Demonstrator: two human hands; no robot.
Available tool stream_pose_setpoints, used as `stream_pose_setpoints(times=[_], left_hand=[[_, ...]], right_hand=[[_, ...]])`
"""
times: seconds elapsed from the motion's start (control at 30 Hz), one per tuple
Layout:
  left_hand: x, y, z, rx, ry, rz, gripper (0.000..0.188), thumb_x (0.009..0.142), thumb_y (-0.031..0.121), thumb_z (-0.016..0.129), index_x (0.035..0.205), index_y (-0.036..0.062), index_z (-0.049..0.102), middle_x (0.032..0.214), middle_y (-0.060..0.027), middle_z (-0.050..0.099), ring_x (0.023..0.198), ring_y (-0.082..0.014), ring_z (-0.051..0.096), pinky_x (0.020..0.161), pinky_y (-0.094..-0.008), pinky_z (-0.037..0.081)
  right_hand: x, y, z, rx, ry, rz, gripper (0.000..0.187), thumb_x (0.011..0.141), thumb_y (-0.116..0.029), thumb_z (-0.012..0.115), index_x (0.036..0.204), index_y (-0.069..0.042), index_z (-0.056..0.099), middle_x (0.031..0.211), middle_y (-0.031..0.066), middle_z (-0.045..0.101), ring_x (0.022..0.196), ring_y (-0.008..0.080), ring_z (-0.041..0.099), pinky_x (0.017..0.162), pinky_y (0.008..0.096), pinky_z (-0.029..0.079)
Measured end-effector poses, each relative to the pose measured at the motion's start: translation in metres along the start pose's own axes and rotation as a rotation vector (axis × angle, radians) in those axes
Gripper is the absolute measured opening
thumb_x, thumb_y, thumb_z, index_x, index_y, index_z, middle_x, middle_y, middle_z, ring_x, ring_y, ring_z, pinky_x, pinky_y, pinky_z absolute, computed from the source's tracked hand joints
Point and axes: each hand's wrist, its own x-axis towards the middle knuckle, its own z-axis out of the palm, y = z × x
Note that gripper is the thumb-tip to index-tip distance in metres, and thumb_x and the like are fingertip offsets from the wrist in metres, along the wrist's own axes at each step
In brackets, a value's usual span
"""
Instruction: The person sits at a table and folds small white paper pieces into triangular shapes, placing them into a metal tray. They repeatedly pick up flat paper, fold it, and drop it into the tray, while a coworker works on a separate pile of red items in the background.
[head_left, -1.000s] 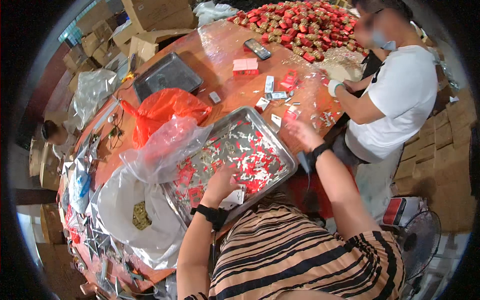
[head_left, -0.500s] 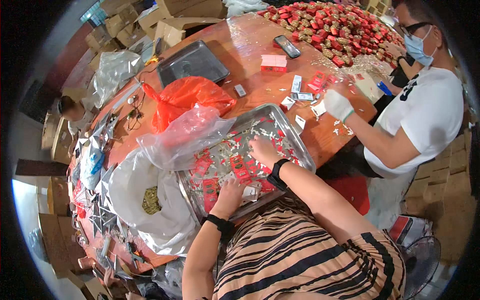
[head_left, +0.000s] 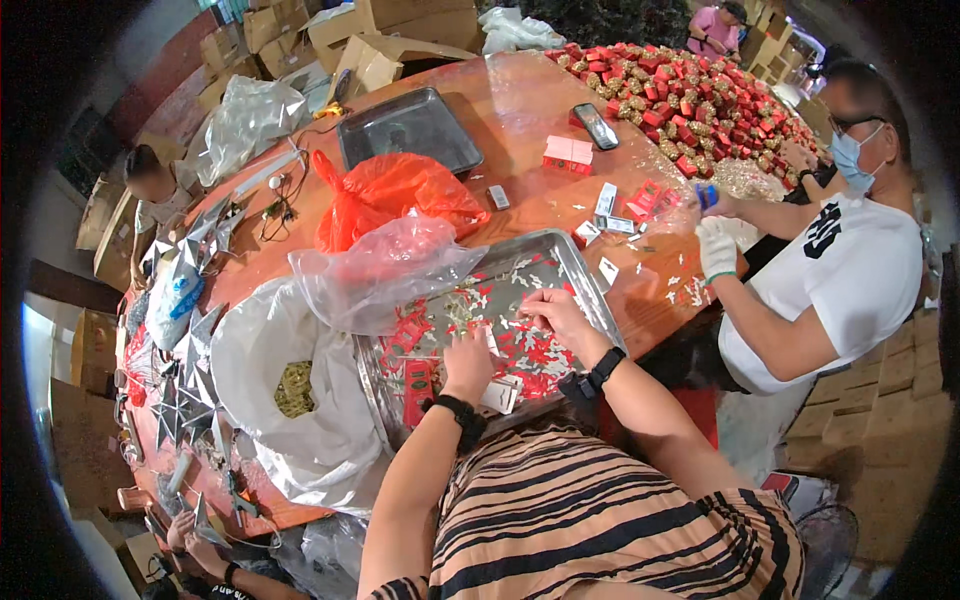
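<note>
A metal tray (head_left: 590, 270) lies in front of me, strewn with red and white paper scraps (head_left: 520, 360). Over its middle, my left hand (head_left: 467, 368) is closed on a small card, whose pale edge (head_left: 491, 341) shows by the fingers. My right hand (head_left: 560, 318) is just right of it, thumb and fingers pinched together; anything between them is too small to make out. Red printed cards (head_left: 417, 388) are at the tray's near left, beside my left wrist. White cards with punched hang holes (head_left: 503, 394) lie at the near edge.
Left of the tray stands a white sack (head_left: 260, 350) holding gold-coloured bits (head_left: 294, 388). Clear plastic (head_left: 380, 275) and a red plastic bag (head_left: 395, 200) lie beyond. At right, a masked co-worker with a white glove (head_left: 716, 250) holds a blue object (head_left: 707, 195). Red-and-gold pieces (head_left: 690, 110) are heaped behind.
My left hand has risen from the tray's near edge toward its middle and now holds a card. The red card between my hands has left its spot. The co-worker's blue object is nearer the glove.
</note>
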Motion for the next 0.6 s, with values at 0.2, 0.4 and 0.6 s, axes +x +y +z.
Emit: stream_pose_setpoints(times=[0.2,0.4,0.6], left_hand=[[0.022,0.005,0.015,-0.358,0.098,-0.098,0.04,0.075,0.008,0.056,0.111,0.0019,0.04,0.08,-0.0179,0.06,0.078,-0.0329,0.06,0.065,-0.0412,0.049],[0.011,-0.01,0.006,-0.922,0.152,-0.073,0.023,0.069,0.005,0.066,0.089,-0.0024,0.057,0.07,-0.0111,0.059,0.062,-0.0206,0.058,0.057,-0.0336,0.045],[-0.006,-0.004,-0.026,-0.895,0.183,0.109,0.014,0.073,0.006,0.062,0.083,-0.0044,0.061,0.073,-0.0144,0.059,0.064,-0.0239,0.058,0.06,-0.0328,0.045]], right_hand=[[-0.028,-0.025,-0.005,0.033,-0.02,-0.009,0.009,0.083,-0.009,0.059,0.085,-0.001,0.062,0.069,0.007,0.063,0.044,0.0051,0.048,0.039,0.0157,0.034],[-0.034,-0.025,-0.018,-0.251,0.0,-0.089,0.018,0.086,-0.013,0.056,0.097,-0.002,0.065,0.065,0.0042,0.063,0.05,0.0055,0.053,0.044,0.018,0.038],[-0.034,-0.034,0.002,-0.627,-0.128,-0.207,0.024,0.087,-0.01,0.049,0.107,-0.007,0.063,0.061,0.0037,0.062,0.052,0.0081,0.055,0.048,0.0232,0.041]])
